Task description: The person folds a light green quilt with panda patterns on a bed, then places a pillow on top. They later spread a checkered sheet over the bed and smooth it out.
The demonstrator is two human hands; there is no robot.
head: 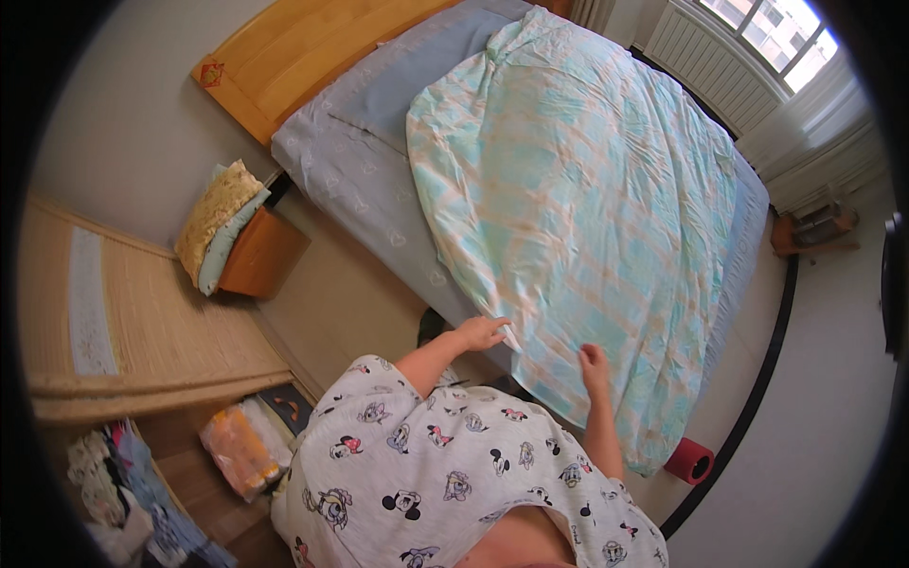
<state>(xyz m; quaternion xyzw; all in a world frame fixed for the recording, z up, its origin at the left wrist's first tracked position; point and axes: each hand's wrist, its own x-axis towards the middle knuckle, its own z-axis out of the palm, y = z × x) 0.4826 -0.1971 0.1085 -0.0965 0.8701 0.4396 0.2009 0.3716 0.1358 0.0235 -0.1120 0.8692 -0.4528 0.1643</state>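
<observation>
A quilt [568,213] in a pale turquoise, white and beige check spreads over the bed, its near end hanging past the foot. At its left edge, my left hand [485,333] pinches the fabric between thumb and fingers, where a bit of white shows. My right hand [594,362] is over the hanging near end with its fingers curled; whether cloth is caught in them cannot be made out. Under the quilt lies a grey-blue bed sheet [355,177] with heart prints. A blue-grey pillow [426,78] rests by the wooden headboard [298,64], partly covered by the quilt.
Left of the bed, cushions [220,213] lean on an orange-brown nightstand [266,252]. Clothes [142,497] and a plastic-wrapped package [245,447] fill an open cupboard [170,440]. A red foam roller [689,461] lies near the right wall. A radiator [717,67] stands under the window.
</observation>
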